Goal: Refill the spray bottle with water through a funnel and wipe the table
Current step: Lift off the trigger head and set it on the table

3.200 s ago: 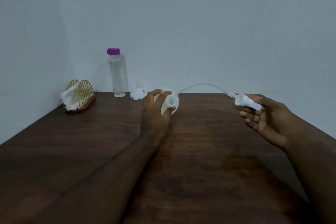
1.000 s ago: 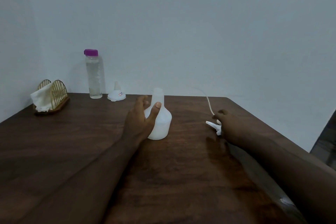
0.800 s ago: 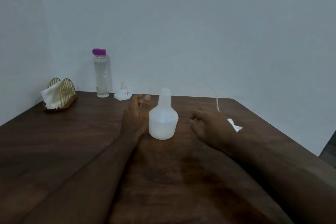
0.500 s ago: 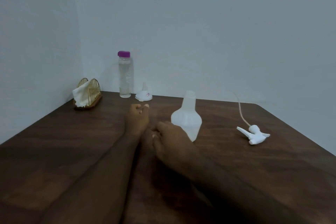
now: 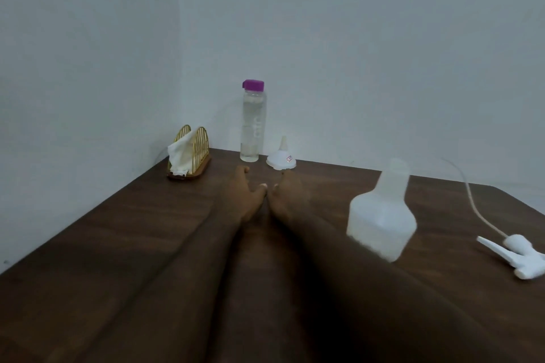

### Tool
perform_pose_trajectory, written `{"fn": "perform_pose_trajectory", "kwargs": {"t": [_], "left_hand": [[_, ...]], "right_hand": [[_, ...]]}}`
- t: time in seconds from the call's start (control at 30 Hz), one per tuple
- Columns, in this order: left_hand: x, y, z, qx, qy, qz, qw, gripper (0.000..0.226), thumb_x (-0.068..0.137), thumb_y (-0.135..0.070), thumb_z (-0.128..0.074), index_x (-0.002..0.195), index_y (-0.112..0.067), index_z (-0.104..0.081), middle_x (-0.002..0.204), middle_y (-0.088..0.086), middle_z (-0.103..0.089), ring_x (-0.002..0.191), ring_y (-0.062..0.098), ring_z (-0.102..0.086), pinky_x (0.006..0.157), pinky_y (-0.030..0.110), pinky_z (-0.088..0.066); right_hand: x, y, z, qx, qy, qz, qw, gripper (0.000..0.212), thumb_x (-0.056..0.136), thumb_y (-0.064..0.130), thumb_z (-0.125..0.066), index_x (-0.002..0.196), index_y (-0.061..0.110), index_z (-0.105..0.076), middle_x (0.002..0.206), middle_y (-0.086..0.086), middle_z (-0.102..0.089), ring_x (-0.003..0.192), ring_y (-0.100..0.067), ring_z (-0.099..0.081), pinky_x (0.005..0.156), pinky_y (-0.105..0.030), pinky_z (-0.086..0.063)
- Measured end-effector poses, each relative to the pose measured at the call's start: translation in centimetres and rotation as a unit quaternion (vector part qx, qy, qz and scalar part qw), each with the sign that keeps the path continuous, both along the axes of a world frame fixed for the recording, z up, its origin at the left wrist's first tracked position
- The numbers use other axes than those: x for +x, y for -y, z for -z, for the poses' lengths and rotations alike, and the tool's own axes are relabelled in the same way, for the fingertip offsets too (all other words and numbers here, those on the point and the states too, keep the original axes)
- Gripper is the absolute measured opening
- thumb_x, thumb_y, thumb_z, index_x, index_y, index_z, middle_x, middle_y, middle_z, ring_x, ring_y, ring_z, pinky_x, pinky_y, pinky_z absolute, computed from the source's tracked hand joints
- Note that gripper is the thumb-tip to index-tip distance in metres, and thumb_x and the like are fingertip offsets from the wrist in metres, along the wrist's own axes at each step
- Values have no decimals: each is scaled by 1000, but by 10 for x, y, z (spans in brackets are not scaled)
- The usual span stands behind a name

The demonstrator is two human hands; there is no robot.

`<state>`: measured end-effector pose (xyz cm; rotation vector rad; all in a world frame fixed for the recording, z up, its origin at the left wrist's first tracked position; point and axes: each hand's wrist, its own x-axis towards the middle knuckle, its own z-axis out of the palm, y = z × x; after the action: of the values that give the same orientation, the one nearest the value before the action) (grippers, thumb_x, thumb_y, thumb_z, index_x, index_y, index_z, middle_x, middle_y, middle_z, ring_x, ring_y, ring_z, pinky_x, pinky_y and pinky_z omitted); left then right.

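The white spray bottle [image 5: 382, 212] stands upright and uncapped on the dark wooden table [image 5: 124, 244], right of both hands. Its white spray head [image 5: 522, 256] with the long dip tube lies on the table at the far right. A white funnel [image 5: 280, 156] rests upside down near the back wall, beside a clear water bottle [image 5: 252, 122] with a purple cap. My left hand [image 5: 241, 191] and my right hand [image 5: 287, 194] lie side by side, stretched toward the funnel and water bottle, fingers loosely apart and holding nothing.
A gold wire holder with a white cloth [image 5: 188, 152] sits in the back left corner. Walls close the table in at the left and back. The table's right corner [image 5: 519, 200] shows at the far right.
My right hand put the spray head down at the right and came left beside my left hand. My left hand let go of the spray bottle. Both hands have reached further toward the funnel.
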<state>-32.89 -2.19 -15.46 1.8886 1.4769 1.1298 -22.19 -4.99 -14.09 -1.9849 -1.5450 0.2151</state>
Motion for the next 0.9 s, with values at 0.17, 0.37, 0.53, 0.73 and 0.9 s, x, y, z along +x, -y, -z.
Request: {"fn": "perform_pose_trajectory", "kwargs": {"t": [0.17,0.37,0.53,0.73,0.9], "left_hand": [[2,-31,-2,12,-31,-5,999,59,90,-38,-61,139,-14,-41,131,6,-56,118,22,-54,84,24,-37],[7,-64,-4,7,-47,-9,999,56,91,-40,-60,137,-13,-42,129,7,-56,117,23,-53,84,26,-38],[7,-78,-2,11,-36,7,999,53,89,-40,-61,133,-14,-45,124,6,-59,112,21,-55,79,24,-37],[10,-81,-1,17,-46,14,999,50,90,-39,-62,131,-15,-47,120,4,-60,107,18,-56,78,22,-36],[9,-75,-4,22,-54,23,998,45,90,-33,-61,129,-15,-48,114,3,-61,94,12,-54,68,18,-35]], "right_hand": [[11,-63,7,63,-106,36,992,48,89,13,-59,132,-3,-43,135,-21,-50,123,-33,-50,104,-41,-40],[30,-129,20,59,-17,110,992,73,84,39,-68,136,2,-35,135,-17,-44,126,-31,-46,102,-37,-39],[41,-162,22,29,-16,134,990,99,77,48,-71,149,4,-19,145,-23,-33,130,-37,-43,108,-45,-39],[51,-166,17,-8,35,114,993,68,91,48,-55,139,4,-36,138,-14,-49,128,-33,-49,108,-45,-39],[43,-150,10,-27,10,82,996,55,91,38,-51,133,2,-46,134,-15,-52,124,-32,-52,106,-42,-42]]}}
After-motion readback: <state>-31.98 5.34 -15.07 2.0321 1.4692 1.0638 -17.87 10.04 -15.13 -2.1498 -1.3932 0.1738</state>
